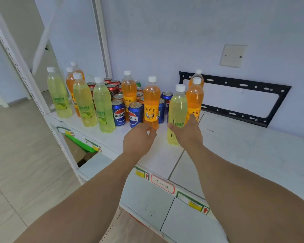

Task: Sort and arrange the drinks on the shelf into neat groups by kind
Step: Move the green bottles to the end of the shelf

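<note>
Person is standing at a white metal shelf (235, 146) with both arms stretched out over it. The left hand (138, 138) is sitting low at the base of an orange soda bottle (151, 104) with a yellow label, fingers curled loosely toward it; can't really tell if it's actually gripping or just touching. The right hand (187, 132) is wrapping around the lower part of a lemon-lime bottle (176, 111), thumb pointing up along its right side, so that one it's holding.

Right behind that pale bottle two more orange bottles (195, 97) are standing one behind the other. Between the two hands and a bit further back, Pepsi cans (135, 114) are sitting in a loose bunch, a couple in front and a few partly hidden behind the orange bottle. Further back there's a cluster of red cola cans (112, 87) plus some orange-coloured cans and one green can poking out, with another orange bottle (129, 90) standing among them.

Over on the left end three lemon-lime bottles (82, 102) are lining up along the front edge, with a couple of orange ones tucked behind them.

On the wall behind, a black metal bracket (235, 97) is running along just above the shelf, with a blank wall plate (232, 56) higher up.
</note>
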